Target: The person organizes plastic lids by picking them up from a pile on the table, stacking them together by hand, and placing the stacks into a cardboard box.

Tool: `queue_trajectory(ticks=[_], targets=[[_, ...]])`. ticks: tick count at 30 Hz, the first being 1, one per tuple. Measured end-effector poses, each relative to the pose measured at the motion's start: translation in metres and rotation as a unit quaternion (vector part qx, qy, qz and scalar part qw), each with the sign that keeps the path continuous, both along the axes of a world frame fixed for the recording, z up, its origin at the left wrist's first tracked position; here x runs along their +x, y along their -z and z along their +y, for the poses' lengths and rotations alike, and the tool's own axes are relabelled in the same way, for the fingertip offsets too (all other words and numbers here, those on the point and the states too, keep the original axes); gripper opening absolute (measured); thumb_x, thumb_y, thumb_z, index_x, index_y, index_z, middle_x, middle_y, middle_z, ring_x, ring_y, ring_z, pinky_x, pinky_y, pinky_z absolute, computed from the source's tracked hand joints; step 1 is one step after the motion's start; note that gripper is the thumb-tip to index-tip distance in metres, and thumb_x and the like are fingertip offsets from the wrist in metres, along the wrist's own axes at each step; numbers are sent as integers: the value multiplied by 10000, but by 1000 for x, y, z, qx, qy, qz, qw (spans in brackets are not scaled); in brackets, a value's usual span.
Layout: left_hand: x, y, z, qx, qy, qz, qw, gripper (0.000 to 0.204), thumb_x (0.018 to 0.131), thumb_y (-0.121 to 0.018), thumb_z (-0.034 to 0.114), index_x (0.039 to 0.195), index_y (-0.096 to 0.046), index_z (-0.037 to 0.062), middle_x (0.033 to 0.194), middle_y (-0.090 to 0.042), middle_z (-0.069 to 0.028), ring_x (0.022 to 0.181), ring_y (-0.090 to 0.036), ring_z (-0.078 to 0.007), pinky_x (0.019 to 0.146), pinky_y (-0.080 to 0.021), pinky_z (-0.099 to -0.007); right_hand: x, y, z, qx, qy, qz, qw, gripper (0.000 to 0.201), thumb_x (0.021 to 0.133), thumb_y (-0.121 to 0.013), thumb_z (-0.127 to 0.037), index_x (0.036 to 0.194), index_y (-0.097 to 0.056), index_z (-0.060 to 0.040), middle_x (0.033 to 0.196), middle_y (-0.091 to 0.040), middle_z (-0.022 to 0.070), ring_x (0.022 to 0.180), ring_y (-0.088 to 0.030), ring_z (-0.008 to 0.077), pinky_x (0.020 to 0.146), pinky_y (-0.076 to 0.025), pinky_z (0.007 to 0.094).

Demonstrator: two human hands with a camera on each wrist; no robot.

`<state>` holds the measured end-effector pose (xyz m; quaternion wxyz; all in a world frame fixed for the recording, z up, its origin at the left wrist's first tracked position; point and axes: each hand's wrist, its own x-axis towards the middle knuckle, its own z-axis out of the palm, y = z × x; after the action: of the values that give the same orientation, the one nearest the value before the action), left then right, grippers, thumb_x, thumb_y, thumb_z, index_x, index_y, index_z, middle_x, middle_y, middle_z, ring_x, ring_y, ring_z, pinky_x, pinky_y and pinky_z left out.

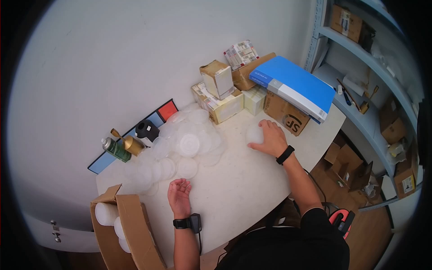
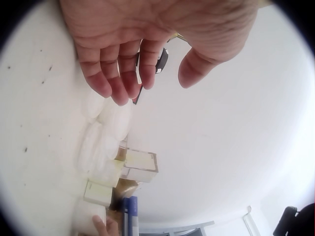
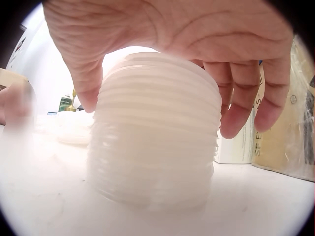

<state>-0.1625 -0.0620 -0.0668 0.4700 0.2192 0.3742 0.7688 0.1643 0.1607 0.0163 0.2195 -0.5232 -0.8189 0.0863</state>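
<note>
A stack of translucent round lids [image 3: 155,132] stands upright on the white table [image 1: 234,193]. The right hand [image 1: 272,140] grips its upper part, thumb on one side and fingers on the other, as the right wrist view [image 3: 172,64] shows. Many loose translucent lids [image 1: 189,145] lie piled and overlapping at the table's middle and back. Near the pile's front edge, the left hand [image 1: 181,198] is held palm up with relaxed, slightly bent fingers and nothing in it; the left wrist view [image 2: 147,44] shows it empty too.
Small boxes [image 1: 220,105] and a blue binder [image 1: 294,85] on a carton [image 1: 285,112] stand at the back right. A spray can [image 1: 116,150], a brass-coloured item [image 1: 133,146] and a black object [image 1: 147,131] are behind the lids. An open carton [image 1: 139,225] with white containers [image 1: 106,213] is at left.
</note>
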Motion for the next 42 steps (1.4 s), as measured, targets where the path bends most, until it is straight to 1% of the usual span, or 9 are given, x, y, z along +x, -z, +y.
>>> queue_trajectory(ticks=[3,6,15,27,31,33,36,38,42], targets=[[0,0,0,-2,-1,0,1000,302,1032,-569,321,1158,-586,47,1167,-652,-111,1070,-651,-232,945,-521,-371,5,10,4,15,-4,72,997,767,745,-822,-586,1167,-542,-11,1108,-625,170,1023,-602,338,894,-495,439],[1,0,0,-3,-3,4,1000,308,1031,-573,327,1158,-586,47,1164,-651,-108,1070,-650,-231,947,-521,-371,14,23,21,-89,59,235,966,801,768,-783,-668,1150,-552,-3,1084,-647,175,960,-641,315,854,-516,418],[0,2,-1,-2,-8,4,1000,309,1030,-576,323,1152,-585,39,1162,-647,-115,1059,-657,-231,939,-529,-366,28,14,47,-286,45,129,948,1017,649,-816,-699,1323,-559,18,1195,-680,226,1099,-678,327,936,-526,367],[4,-3,-3,-13,-14,-5,1000,285,1032,-578,301,1140,-597,38,1158,-652,-110,1054,-658,-226,937,-524,-358,7,15,32,-290,-60,49,954,1109,592,-899,-612,1401,-484,24,1299,-610,270,1208,-624,370,1012,-501,395],[4,1,-1,-27,-4,8,1000,272,1032,-578,291,1135,-605,41,1146,-661,-101,1049,-658,-215,941,-518,-352,0,6,13,-270,-83,70,957,1115,611,-938,-514,1439,-422,26,1252,-556,252,1149,-605,362,994,-499,394],[1,7,0,-37,-12,10,999,274,1032,-583,295,1133,-607,41,1146,-666,-94,1049,-656,-201,944,-517,-349,-1,15,9,-247,-126,89,957,1008,687,-916,-440,1447,-420,-3,1278,-504,221,1148,-561,321,978,-498,392],[6,9,4,-70,-10,56,996,287,1024,-607,312,1131,-612,46,1156,-669,-81,1048,-651,-167,928,-509,-328,-3,30,-2,-304,-158,213,915,860,756,-861,-218,1473,-411,-72,1333,-471,141,1067,-554,233,930,-505,362],[13,0,6,-95,9,87,992,290,1012,-631,320,1128,-619,55,1161,-672,-68,1042,-642,-133,913,-494,-307,-14,29,-13,-356,-176,291,870,815,765,-804,-111,1473,-406,-51,1360,-487,139,1157,-552,236,1015,-475,372],[37,-23,2,-113,56,136,983,412,999,-649,314,1324,-538,85,1272,-608,-73,1106,-604,-126,944,-472,-313,-52,14,-46,-427,-227,392,782,805,770,-775,-125,1475,-404,-11,1352,-505,122,1277,-503,230,1109,-409,373]])
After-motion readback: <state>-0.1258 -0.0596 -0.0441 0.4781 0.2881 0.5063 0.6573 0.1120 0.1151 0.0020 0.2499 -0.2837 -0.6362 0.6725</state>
